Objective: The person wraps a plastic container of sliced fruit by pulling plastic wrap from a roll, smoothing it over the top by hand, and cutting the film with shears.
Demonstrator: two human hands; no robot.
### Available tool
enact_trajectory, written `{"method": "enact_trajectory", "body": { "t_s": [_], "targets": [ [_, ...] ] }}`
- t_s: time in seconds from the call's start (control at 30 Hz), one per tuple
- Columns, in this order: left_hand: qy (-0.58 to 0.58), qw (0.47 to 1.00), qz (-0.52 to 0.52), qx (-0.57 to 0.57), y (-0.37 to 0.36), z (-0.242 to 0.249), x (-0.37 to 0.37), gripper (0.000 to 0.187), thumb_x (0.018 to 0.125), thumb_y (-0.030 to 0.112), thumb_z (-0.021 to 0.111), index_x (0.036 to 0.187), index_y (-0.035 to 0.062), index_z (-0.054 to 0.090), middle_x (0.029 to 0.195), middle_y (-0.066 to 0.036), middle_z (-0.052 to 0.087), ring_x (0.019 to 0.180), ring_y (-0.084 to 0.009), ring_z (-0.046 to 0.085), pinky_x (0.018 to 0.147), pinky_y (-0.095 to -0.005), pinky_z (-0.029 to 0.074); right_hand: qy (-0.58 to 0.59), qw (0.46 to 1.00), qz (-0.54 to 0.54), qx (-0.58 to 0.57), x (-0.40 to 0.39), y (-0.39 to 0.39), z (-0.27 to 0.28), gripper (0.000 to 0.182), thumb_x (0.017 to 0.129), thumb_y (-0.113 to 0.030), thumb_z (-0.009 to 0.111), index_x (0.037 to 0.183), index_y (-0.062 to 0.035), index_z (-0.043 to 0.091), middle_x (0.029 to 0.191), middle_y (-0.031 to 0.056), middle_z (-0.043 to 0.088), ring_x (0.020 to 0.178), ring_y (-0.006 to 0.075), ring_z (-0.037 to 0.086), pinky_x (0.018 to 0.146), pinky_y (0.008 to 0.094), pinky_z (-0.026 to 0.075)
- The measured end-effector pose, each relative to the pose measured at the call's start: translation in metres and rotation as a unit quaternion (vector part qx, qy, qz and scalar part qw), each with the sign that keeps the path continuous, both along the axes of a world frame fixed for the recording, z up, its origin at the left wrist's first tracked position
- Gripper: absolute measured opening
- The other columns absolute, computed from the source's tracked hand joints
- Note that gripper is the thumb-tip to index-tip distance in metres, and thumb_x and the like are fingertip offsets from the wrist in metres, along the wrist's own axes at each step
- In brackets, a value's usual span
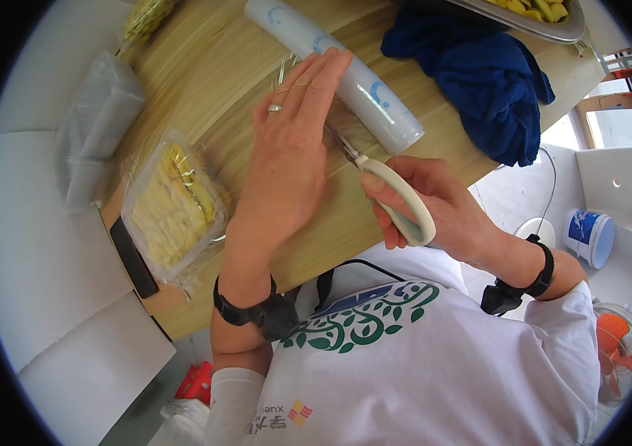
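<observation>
My left hand (291, 134) lies with fingers stretched out over clear plastic film, its fingertips near the roll. A ring is on one finger. In my right hand (427, 201) is a pair of scissors (410, 195) with cream handles; the blades point up and left into the film beside my left hand. Behind both hands, the roll of cling film (364, 89) with blue marks lies diagonally on the wooden table (215, 89). Left of my left wrist, a clear tray (171, 208) of pale yellow pieces is covered in film.
Empty clear containers (104, 111) are stacked at the left edge. A dark blue cloth (479, 78) lies at the right, below a metal tray (546, 28) of yellow pieces. A bucket (589, 236) and a fan (617, 342) stand on the floor at the right.
</observation>
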State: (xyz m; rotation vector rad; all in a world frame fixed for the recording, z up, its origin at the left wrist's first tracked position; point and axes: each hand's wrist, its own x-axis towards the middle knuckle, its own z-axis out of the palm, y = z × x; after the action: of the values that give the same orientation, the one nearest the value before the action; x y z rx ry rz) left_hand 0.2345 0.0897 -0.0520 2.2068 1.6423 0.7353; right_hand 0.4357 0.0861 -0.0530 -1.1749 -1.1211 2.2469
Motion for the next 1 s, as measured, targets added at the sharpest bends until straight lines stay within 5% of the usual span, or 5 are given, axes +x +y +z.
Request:
{"method": "enact_trajectory", "body": {
  "t_s": [1.0],
  "targets": [
    [-0.018,1.000,0.004,-0.007,-0.0007,-0.0007,-0.0009,0.085,0.077,-0.020,0.044,0.154,0.0162,0.043,0.153,-0.017,0.046,0.143,-0.0350,0.042,0.116,-0.0436,0.033,-0.015,0.999,-0.045,-0.008,-0.0055,-0.0032,0.0079,0.047,0.093,-0.040,0.077,0.092,0.0057,0.068,0.068,0.0047,0.063,0.056,0.0099,0.061,0.051,0.0224,0.047]
  ]
}}
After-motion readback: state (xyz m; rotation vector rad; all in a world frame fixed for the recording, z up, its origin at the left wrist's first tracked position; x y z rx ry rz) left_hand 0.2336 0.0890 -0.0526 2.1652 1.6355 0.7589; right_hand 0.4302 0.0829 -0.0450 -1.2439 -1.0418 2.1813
